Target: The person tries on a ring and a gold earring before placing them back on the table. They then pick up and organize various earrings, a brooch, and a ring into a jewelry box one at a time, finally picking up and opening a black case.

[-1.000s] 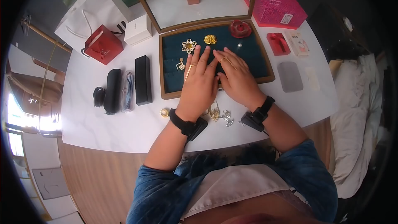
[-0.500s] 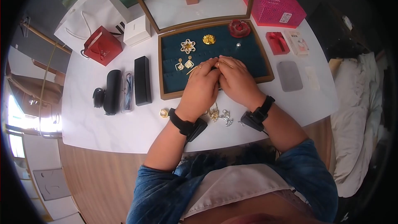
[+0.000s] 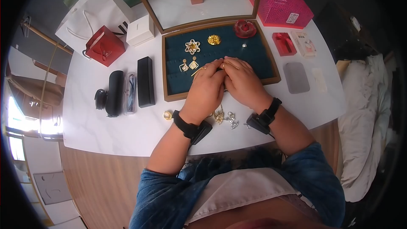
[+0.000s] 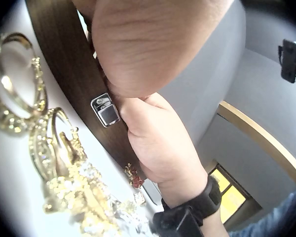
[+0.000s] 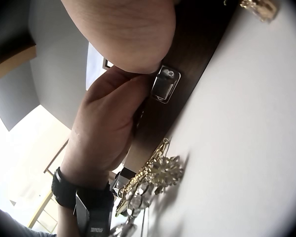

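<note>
Both hands lie side by side over the front edge of a wooden jewelry case (image 3: pixel 165 68) with a dark green lining. My left hand (image 3: pixel 205 85) has its fingers loosely bent, and its fingertips are hidden. My right hand (image 3: pixel 243 80) leans against it in the same relaxed way, and nothing shows in either. A gold ring sits on each hand. Just left of the fingers lie square drop earrings (image 3: pixel 193 64). Behind them are a flower brooch (image 3: pixel 192 47), a gold brooch (image 3: pixel 214 40), a pearl piece (image 3: pixel 244 46) and a red flower (image 3: pixel 245 29). The left wrist view shows a metal latch (image 4: pixel 107 114) under the palms.
The case's glass lid stands raised. Gold jewelry (image 3: pixel 219 115), silver jewelry (image 3: pixel 232 120) and a gold ring (image 3: pixel 167 115) lie before the case. Left are a black box (image 3: pixel 146 82), a glasses case (image 3: pixel 115 93) and bags; right, a pink box (image 3: pixel 280 4) and a grey pad (image 3: pixel 296 78).
The fingers of both hands, straight over the lining one second ago, have drawn back and bent toward the front edge, uncovering the second drop earring. Over the last half second the hands have stayed still.
</note>
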The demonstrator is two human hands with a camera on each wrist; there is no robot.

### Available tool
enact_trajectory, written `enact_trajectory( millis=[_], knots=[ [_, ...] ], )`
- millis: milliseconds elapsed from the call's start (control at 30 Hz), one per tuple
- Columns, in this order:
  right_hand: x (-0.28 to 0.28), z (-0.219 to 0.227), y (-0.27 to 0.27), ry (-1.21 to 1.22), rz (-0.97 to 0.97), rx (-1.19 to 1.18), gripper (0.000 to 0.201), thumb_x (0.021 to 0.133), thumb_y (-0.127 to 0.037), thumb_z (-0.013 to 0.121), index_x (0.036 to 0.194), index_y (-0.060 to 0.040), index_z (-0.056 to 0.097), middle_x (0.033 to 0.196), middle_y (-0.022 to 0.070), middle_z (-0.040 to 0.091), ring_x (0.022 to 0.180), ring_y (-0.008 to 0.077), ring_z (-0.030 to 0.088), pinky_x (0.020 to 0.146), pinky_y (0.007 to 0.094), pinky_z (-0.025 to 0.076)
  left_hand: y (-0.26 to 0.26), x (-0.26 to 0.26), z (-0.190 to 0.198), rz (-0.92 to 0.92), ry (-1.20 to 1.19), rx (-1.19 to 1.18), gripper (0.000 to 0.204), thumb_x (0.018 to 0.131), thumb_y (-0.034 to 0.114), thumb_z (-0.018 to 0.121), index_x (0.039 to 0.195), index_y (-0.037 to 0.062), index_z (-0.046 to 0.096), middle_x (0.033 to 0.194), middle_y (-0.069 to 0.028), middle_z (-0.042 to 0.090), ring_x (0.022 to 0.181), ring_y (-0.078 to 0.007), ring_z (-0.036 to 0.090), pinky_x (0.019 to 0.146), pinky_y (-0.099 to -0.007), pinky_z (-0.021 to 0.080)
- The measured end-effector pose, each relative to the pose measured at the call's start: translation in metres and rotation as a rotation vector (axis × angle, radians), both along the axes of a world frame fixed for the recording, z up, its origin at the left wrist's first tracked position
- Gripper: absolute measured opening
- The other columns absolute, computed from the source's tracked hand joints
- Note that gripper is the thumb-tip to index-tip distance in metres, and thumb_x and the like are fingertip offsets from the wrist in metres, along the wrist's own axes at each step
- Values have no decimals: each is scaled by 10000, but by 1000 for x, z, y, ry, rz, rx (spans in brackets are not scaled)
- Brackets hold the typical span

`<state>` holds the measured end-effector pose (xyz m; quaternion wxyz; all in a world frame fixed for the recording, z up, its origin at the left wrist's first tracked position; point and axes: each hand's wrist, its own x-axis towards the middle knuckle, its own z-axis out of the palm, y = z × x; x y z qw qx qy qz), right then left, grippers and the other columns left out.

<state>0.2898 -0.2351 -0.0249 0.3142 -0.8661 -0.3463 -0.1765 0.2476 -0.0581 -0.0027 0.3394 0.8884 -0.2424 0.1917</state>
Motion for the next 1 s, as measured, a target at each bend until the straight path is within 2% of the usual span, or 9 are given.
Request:
enact_trajectory(
  millis=[767, 867, 1000],
  knots=[
    [-1, 2, -1, 16, 5, 9, 299, 919, -22, 633, 1212, 34, 648, 1296, 240, 671, 1307, 414, 611, 1162, 530, 443, 0, 0, 0, 8, 13, 13, 360, 891, -44, 661, 1245, -2, 713, 1449, -210, 619, 1305, -414, 617, 1120, -465, 487],
    [0, -2, -1, 24, -5, -15, 370, 924, -29, 637, 1291, 20, 640, 1344, 233, 649, 1340, 406, 586, 1178, 538, 426, 2, 2, 0, 26, -52, 62, 360, 884, -19, 687, 1241, 11, 723, 1443, -215, 619, 1341, -430, 598, 1143, -494, 472],
    [-4, 14, 3, 21, -62, 56, 569, 909, -39, 677, 1467, -11, 566, 1448, 230, 584, 1406, 413, 530, 1194, 542, 403, 0, 1, 13, 141, -142, 91, 445, 883, 27, 720, 1326, 42, 687, 1468, -222, 600, 1410, -449, 540, 1186, -526, 426]
  ],
)
